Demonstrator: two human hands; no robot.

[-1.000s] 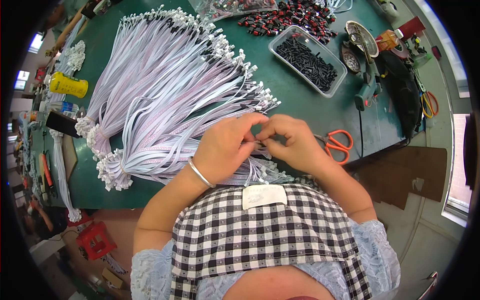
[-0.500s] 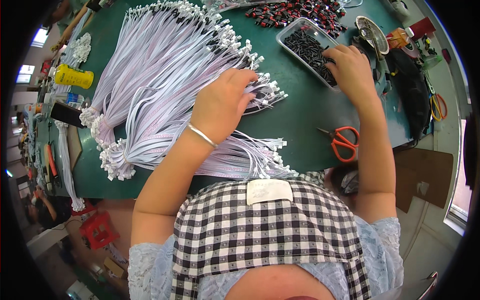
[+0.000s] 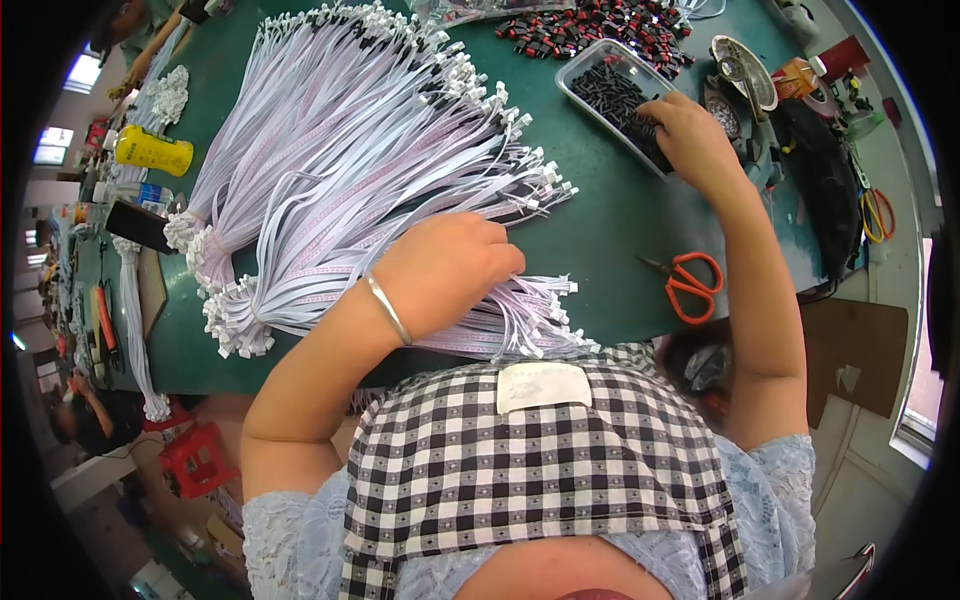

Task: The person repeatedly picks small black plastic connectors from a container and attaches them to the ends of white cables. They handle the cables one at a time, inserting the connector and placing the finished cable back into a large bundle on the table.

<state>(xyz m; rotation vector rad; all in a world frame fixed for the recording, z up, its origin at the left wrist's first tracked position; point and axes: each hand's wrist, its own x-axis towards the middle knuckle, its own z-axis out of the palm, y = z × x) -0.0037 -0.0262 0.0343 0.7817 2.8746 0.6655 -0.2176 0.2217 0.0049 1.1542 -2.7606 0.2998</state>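
Note:
My left hand (image 3: 450, 275) is closed, fingers curled down over the near cluster of white flat cables (image 3: 540, 310). Its fingertips are at the cables, but what they pinch is hidden. Many more such cables (image 3: 340, 150), with white connectors at their ends, fan out beyond the hand in tied bundles. My right hand (image 3: 695, 140) reaches over the rim of a clear plastic box (image 3: 572, 90) holding short black tubes (image 3: 610, 92). Its bent fingers touch the tubes; whether a tube is between them does not show.
Orange-handled cutters (image 3: 692, 288) lie on the green table (image 3: 600, 240) nearer me. Black-and-red parts (image 3: 600, 30) are heaped behind the box. A metal dish (image 3: 745, 70) stands at the right. At the left are a yellow bottle (image 3: 153, 150) and a dark phone-like slab (image 3: 138, 226).
My left hand has come toward me, from the far cable ends to the near cluster. My right hand has shifted slightly left at the box, fingers still among the tubes.

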